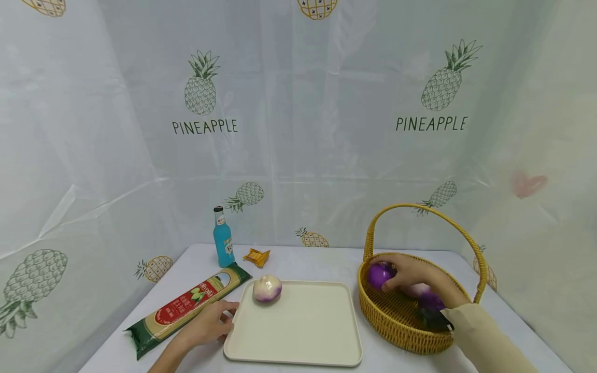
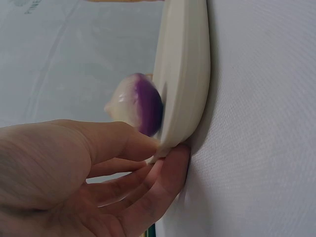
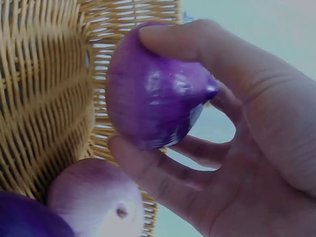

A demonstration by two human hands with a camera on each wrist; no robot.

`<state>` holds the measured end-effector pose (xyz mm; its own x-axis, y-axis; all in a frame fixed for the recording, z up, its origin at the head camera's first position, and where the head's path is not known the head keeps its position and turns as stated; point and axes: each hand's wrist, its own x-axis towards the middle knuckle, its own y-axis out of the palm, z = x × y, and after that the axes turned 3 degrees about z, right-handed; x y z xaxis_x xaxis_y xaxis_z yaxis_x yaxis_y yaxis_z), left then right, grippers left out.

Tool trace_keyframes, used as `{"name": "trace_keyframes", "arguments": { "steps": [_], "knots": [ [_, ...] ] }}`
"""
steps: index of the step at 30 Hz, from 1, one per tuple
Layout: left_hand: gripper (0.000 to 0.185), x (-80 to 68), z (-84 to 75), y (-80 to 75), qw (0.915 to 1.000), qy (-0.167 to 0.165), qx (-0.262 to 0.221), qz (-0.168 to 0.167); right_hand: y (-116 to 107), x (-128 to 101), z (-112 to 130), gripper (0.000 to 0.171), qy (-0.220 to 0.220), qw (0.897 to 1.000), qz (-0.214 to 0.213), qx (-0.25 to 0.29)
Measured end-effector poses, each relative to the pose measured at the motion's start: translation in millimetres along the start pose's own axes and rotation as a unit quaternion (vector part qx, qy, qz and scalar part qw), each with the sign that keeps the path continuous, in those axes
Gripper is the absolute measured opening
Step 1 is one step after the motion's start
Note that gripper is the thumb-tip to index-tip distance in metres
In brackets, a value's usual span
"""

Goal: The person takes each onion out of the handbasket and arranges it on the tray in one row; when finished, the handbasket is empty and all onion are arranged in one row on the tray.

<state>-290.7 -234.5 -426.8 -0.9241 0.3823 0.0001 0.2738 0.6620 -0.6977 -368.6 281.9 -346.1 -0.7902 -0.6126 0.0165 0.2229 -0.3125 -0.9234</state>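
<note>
My right hand (image 1: 412, 273) reaches into the wicker basket (image 1: 396, 334) and grips a purple onion (image 3: 153, 89), thumb on one side and fingers on the other. Beside it in the basket lie a paler pinkish onion (image 3: 96, 197) and a dark purple rounded thing (image 3: 24, 217), only partly visible. At the left edge of the cream tray (image 1: 303, 326), my left hand (image 1: 210, 324) pinches the rim, with the thumb above and fingers below. A white and purple onion (image 1: 267, 288) sits on the tray near its back left corner.
Left of the tray lies a long pasta packet (image 1: 186, 305), slanting close to my left hand. Behind it stand a blue bottle (image 1: 224, 241) and a small orange-wrapped item (image 1: 256, 257). The basket's tall handle (image 1: 426, 207) arches above my right hand. A pineapple-print curtain (image 1: 298, 155) hangs behind.
</note>
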Motion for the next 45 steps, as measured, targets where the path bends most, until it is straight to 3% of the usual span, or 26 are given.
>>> {"name": "trace_keyframes", "arguments": {
  "steps": [10, 20, 29, 36, 45],
  "knots": [
    [0.051, -0.3, -2.0, -1.2, 0.9999, -0.009, 0.003, -0.005, -11, 1, 21, 0.066, -0.02, 0.999, -0.026, -0.004],
    [0.05, 1.3, 0.0, -1.6, 1.0, -0.002, 0.002, -0.003, -11, 11, 60, 0.068, -0.003, 0.999, -0.047, -0.005],
    [0.051, 2.7, 2.8, 0.2, 1.0, -0.008, 0.001, -0.004, 6, 39, 82, 0.069, -0.017, 0.999, -0.035, 0.004],
    [0.051, 2.9, 2.9, 0.2, 0.9999, -0.009, 0.0, -0.005, 23, 63, 98, 0.067, -0.058, 0.998, -0.016, 0.015],
    [0.051, 2.8, 2.2, 0.8, 0.9999, -0.01, -0.005, -0.002, 59, 88, 105, 0.068, -0.034, 0.999, -0.003, 0.038]
  ]
}}
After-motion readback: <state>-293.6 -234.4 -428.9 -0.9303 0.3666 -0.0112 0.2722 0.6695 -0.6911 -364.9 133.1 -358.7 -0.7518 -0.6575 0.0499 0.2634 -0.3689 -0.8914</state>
